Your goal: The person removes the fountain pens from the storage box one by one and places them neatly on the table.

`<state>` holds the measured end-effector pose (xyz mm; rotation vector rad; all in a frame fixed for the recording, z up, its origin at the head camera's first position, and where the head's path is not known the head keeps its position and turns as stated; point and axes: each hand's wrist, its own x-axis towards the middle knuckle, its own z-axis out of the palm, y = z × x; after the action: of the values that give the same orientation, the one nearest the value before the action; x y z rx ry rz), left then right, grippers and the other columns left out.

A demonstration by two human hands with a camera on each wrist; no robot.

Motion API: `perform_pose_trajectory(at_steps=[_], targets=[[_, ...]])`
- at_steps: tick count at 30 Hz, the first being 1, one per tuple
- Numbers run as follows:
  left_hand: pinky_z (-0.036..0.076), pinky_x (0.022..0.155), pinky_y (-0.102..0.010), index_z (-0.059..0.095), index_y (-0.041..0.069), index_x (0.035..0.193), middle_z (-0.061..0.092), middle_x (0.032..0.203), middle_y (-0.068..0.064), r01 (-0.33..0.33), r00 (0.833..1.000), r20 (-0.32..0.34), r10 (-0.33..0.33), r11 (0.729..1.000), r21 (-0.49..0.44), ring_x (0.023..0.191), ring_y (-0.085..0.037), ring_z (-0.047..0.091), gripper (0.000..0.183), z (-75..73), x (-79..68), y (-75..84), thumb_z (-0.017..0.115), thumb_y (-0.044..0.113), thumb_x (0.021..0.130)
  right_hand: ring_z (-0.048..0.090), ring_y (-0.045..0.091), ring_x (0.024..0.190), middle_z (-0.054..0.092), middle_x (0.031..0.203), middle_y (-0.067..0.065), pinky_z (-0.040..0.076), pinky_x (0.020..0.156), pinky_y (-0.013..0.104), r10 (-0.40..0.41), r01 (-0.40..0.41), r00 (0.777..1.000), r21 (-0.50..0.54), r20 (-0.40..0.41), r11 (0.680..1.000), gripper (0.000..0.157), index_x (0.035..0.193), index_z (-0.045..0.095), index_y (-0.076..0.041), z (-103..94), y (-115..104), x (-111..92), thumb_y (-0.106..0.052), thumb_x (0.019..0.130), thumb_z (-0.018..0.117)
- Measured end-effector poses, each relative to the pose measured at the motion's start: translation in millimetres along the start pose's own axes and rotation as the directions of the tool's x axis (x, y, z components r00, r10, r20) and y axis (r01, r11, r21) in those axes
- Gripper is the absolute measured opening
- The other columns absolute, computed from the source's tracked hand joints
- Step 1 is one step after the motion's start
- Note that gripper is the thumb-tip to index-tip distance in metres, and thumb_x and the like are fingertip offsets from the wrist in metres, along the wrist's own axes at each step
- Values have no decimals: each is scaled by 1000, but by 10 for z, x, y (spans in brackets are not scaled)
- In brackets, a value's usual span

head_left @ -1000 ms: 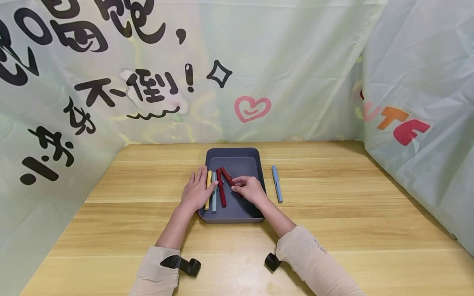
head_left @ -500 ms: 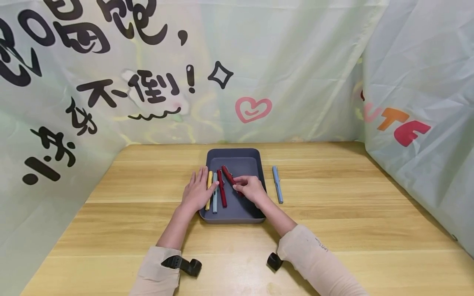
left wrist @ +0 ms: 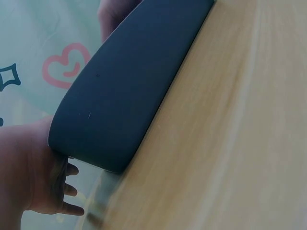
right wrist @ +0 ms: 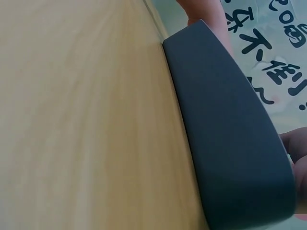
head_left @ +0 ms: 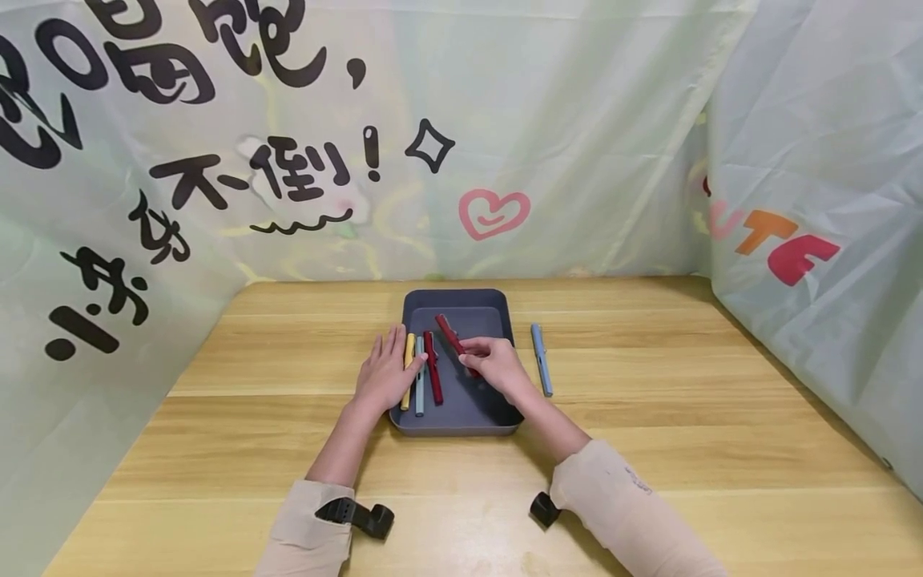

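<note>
A dark red pen (head_left: 448, 328) is pinched between the thumb and fingers of my right hand (head_left: 497, 367), held slanted over the dark grey tray (head_left: 456, 429). My left hand (head_left: 382, 373) lies with straight fingers along the tray's left rim, thumb reaching over the pens. Beside that thumb, a yellow pen (head_left: 408, 381), a pale grey-blue pen (head_left: 421, 393) and a second dark red pen (head_left: 434, 373) lie side by side in the tray. Both wrist views mostly show the tray's outer front wall (left wrist: 120, 86), which hides the pens.
To the right of the tray, a blue pen (head_left: 542, 361) lies on the wooden table (head_left: 649, 385). Printed cloth (head_left: 577, 144) hangs behind the table and along both sides. Each forearm wears a small black camera (head_left: 376, 521) close to the table's near side.
My right hand has raised the dark red pen up off the tray floor, its top end shifting slightly away and right. My left hand keeps its place on the rim.
</note>
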<state>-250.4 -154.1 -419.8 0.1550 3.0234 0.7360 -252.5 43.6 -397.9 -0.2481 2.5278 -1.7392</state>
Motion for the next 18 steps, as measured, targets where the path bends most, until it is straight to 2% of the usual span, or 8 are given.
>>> perform_pose_trajectory(at_steps=[6,12,18], targets=[[17,103,-56,10,8,148,8,152,-13,-11,1000,-8,11,1000,-2,136,-36,4,74,-16,-7,6,34,53,95,62,30,80,66,89,11,51,64,28,-2,3,1000,31,-3,1000,25,110,65,3,-95,-35,-53,-2,85,64],[16,103,-57,8,9,148,6,152,-12,-13,1000,0,13,1000,-9,136,-36,2,73,-6,-3,-1,36,50,95,62,25,84,66,95,12,51,70,29,-5,5,1000,19,-3,1000,28,113,63,2,-213,-85,-136,-4,86,63],[15,103,-57,6,10,149,4,153,-11,-3,1000,11,3,1000,-1,136,-36,0,73,9,14,-14,34,52,95,62,29,88,64,100,19,51,71,30,-30,30,1000,44,-5,999,29,115,61,5,-333,-104,-198,-2,86,62]])
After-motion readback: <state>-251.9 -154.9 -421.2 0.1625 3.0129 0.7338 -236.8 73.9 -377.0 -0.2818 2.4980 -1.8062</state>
